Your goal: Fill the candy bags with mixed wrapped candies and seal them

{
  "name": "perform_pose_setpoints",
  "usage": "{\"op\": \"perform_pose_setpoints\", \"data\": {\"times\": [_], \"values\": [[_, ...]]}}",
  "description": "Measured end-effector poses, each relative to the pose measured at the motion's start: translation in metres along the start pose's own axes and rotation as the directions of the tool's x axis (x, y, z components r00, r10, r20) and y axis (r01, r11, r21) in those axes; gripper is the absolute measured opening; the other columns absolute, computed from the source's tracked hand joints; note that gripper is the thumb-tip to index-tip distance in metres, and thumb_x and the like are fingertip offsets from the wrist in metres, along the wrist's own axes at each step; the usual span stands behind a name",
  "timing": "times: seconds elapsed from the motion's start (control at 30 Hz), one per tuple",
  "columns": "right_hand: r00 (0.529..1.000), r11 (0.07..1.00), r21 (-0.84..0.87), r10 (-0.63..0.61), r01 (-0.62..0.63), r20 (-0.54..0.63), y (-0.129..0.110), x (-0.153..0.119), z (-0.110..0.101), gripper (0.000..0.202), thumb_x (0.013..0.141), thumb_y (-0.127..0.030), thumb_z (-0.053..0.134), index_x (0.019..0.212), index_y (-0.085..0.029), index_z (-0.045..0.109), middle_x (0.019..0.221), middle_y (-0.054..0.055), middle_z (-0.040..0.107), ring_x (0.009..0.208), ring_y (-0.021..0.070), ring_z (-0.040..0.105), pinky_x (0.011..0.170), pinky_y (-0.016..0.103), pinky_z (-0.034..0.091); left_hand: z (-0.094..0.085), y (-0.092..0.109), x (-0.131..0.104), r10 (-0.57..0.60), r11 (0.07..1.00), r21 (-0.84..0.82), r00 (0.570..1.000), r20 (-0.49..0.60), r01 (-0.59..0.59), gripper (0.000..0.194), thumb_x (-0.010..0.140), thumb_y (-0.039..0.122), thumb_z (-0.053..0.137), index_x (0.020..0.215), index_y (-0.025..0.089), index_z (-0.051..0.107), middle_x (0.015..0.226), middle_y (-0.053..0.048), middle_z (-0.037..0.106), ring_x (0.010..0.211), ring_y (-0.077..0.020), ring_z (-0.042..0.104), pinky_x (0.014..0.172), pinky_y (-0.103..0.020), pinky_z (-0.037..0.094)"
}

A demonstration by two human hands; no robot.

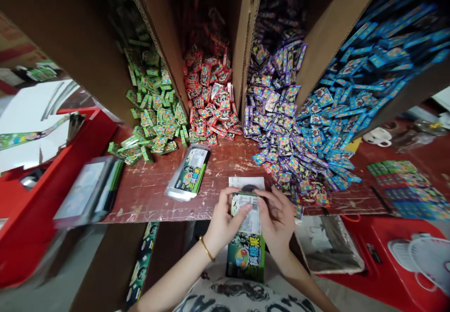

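Both my hands hold a green and black printed candy package (pixel 246 253) at the table's front edge. My left hand (pixel 226 218) grips its upper left side, thumb on the white labelled part. On the right side, my right hand (pixel 277 220) has its thumb and fingers closed round the top corner. Behind the package lies a white sheet (pixel 246 182), partly hidden. To the left, a similar package in a clear sleeve (pixel 190 171) rests on the red table (pixel 140 195).
Cardboard dividers (pixel 242 45) separate heaps of green packets (pixel 158 115), red packets (pixel 211 101), purple packets (pixel 277 96) and blue packets (pixel 351 92). A red crate (pixel 70 162) stands left. Below right are a lined bin (pixel 330 251) and a red stool (pixel 383 256).
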State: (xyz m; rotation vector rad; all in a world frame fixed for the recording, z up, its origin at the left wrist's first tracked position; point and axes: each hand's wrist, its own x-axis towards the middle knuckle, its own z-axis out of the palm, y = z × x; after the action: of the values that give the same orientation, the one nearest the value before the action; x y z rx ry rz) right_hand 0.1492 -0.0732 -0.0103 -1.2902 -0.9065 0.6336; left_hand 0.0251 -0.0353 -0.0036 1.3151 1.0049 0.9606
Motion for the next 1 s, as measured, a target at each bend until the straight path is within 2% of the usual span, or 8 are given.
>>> {"op": "perform_pose_setpoints", "data": {"times": [0.13, 0.2, 0.3, 0.4, 0.5, 0.7, 0.87, 1.0], "values": [[0.999, 0.999, -0.031, 0.038, -0.037, 0.032, 0.002, 0.003, 0.001, 0.033, 0.085, -0.021, 0.055, 0.116, -0.024, 0.047, 0.096, 0.007, 0.067, 0.087, 0.0204, 0.065, 0.077, 0.037, 0.054, -0.002, -0.001, 0.011, -0.002, 0.993, -0.118, 0.999, -0.032, -0.002, 0.014, 0.085, 0.030, 0.056, 0.088, 0.019, 0.047, 0.092, -0.005, 0.063, 0.080, -0.0143, 0.062, 0.068, -0.026, 0.049], [1.000, 1.000, 0.012, 0.024, -0.024, 0.000, 0.001, 0.007, 0.001, 0.040, 0.083, -0.023, 0.056, 0.121, -0.026, 0.044, 0.105, 0.008, 0.064, 0.092, 0.0207, 0.064, 0.079, 0.038, 0.053, -0.002, 0.003, 0.016, 0.055, 0.980, -0.193, 0.998, -0.020, -0.057, 0.015, 0.083, 0.027, 0.059, 0.080, 0.019, 0.047, 0.098, -0.006, 0.065, 0.087, -0.0156, 0.063, 0.073, -0.027, 0.049], [1.000, 0.997, 0.068, 0.024, -0.023, -0.010, -0.002, 0.009, -0.001, 0.053, 0.082, -0.024, 0.058, 0.130, -0.029, 0.036, 0.112, 0.008, 0.061, 0.096, 0.0211, 0.062, 0.081, 0.039, 0.052, -0.002, 0.009, 0.019, 0.085, 0.970, -0.227, 0.996, -0.028, -0.089, 0.017, 0.081, 0.024, 0.062, 0.086, 0.020, 0.047, 0.089, -0.004, 0.068, 0.082, -0.0148, 0.063, 0.072, -0.027, 0.049], [0.997, 0.997, 0.029, 0.074, -0.075, 0.034, -0.005, 0.012, -0.005, 0.054, 0.080, -0.024, 0.061, 0.129, -0.026, 0.038, 0.089, 0.004, 0.067, 0.084, 0.0203, 0.065, 0.074, 0.037, 0.053, -0.002, 0.014, 0.016, 0.041, 0.987, -0.156, 0.999, 0.025, -0.036, 0.021, 0.076, 0.026, 0.068, 0.091, 0.018, 0.056, 0.087, -0.005, 0.068, 0.079, -0.0149, 0.063, 0.072, -0.026, 0.049], [0.986, 0.988, 0.082, 0.125, -0.134, 0.108, -0.011, 0.021, -0.010, 0.052, 0.075, -0.025, 0.067, 0.122, -0.026, 0.044, 0.078, 0.000, 0.067, 0.076, 0.0191, 0.065, 0.073, 0.036, 0.053, -0.003, 0.021, 0.015, -0.049, 0.993, -0.106, 0.997, 0.057, 0.054, 0.016, 0.074, 0.029, 0.069, 0.082, 0.016, 0.064, 0.087, -0.006, 0.070, 0.075, -0.0147, 0.063, 0.069, -0.025, 0.050], [0.878, 0.878, 0.218, 0.345, -0.427, 0.333, -0.024, 0.047, -0.019, 0.049, 0.068, -0.026, 0.075, 0.112, -0.023, 0.053, 0.083, 0.003, 0.072, 0.080, 0.0192, 0.067, 0.076, 0.035, 0.052, -0.001, 0.034, 0.022, -0.173, 0.964, -0.199, 0.984, 0.045, 0.178, 0.022, 0.073, 0.032, 0.069, 0.087, 0.016, 0.066, 0.077, -0.004, 0.072, 0.065, -0.0138, 0.064, 0.062, -0.025, 0.051], [0.818, 0.821, 0.199, 0.445, -0.535, 0.364, -0.018, 0.052, -0.032, 0.047, 0.067, -0.028, 0.076, 0.108, -0.023, 0.055, 0.082, 0.003, 0.073, 0.080, 0.0209, 0.068, 0.079, 0.037, 0.051, 0.005, 0.033, 0.023, -0.108, 0.991, -0.075, 0.993, 0.040, 0.110, 0.023, 0.079, 0.037, 0.062, 0.081, 0.015, 0.068, 0.073, -0.004, 0.071, 0.066, -0.0160, 0.064, 0.060, -0.025, 0.050], [0.872, 0.860, 0.218, 0.394, -0.461, 0.290, -0.009, 0.046, -0.039, 0.045, 0.069, -0.027, 0.074, 0.110, -0.023, 0.055, 0.083, 0.003, 0.073, 0.083, 0.0193, 0.067, 0.082, 0.036, 0.049, 0.012, 0.028, 0.020, -0.043, 0.999, 0.021, 0.997, 0.068, 0.042, 0.024, 0.084, 0.037, 0.056, 0.082, 0.017, 0.068, 0.078, -0.004, 0.071, 0.065, -0.0138, 0.061, 0.059, -0.022, 0.047]]}}
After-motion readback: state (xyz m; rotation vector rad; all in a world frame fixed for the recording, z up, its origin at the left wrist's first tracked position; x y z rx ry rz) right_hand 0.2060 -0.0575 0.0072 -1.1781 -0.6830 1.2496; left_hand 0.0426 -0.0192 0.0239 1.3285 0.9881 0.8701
